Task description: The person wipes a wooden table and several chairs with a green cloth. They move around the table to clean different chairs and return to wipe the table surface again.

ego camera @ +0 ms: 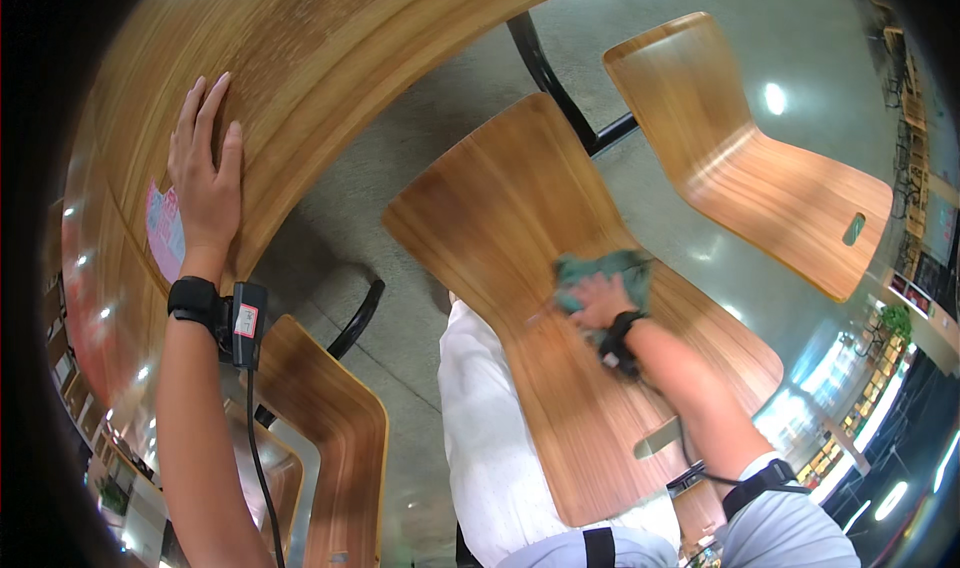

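Note:
My left hand (206,181) lies spread on the wood-grain tabletop (315,65), its wrist wearing a black strap with a small device. Part of a pink and light-blue paper or cloth (166,226) shows beside that hand, against the table. My right hand (600,298), slightly blurred, presses a green cloth (634,268) onto the bent-plywood chair (517,223) in front of me, around the bend between its two panels. The cloth is bunched under and around my fingers. A slot pierces the chair's near end.
Another plywood chair (757,163) stands at the upper right, and one more (322,410) at the lower left. A black metal frame (559,91) runs between table and chairs over the grey floor (390,358). A cable hangs from my left wrist device.

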A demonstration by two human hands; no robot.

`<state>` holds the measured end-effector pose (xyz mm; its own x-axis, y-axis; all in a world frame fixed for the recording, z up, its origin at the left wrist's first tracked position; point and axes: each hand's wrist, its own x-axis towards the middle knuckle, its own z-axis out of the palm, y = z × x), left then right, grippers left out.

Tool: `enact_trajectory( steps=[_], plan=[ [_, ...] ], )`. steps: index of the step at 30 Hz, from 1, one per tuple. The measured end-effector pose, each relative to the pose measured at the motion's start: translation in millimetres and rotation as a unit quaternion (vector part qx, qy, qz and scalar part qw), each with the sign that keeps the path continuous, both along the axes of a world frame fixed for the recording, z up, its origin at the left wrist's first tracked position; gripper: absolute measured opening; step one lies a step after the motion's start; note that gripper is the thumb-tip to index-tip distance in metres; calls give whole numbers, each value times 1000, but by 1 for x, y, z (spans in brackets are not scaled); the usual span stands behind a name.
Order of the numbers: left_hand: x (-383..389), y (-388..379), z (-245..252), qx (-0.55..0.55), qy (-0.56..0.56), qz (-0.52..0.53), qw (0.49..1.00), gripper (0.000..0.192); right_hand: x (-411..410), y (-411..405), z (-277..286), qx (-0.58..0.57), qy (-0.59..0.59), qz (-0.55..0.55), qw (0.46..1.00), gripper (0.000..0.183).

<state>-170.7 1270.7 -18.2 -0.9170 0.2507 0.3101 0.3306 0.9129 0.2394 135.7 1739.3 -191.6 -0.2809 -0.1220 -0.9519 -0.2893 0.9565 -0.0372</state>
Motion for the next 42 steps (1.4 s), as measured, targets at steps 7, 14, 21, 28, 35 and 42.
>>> enact_trajectory(
  steps=[7,14,21,28,35,42],
  plan=[
    [-1,-3,-2,-17,11,-3,1000,45,47,-102,61,-196,-66,-36,978,70],
    [-2,-5,-7,0,-14,9,1000,46,-46,79,98,39,2,-45,998,76],
    [-1,-5,-7,-15,-13,27,999,48,27,-22,163,-61,-113,-28,991,78],
    [-2,-4,-9,-33,-24,18,999,47,61,-47,298,-177,-65,-77,979,68],
    [-9,-10,-21,-160,20,15,987,50,85,11,340,-11,412,-173,894,49],
    [58,43,2,-264,-111,-9,958,66,173,-89,328,-224,572,-405,677,32]
  ],
)
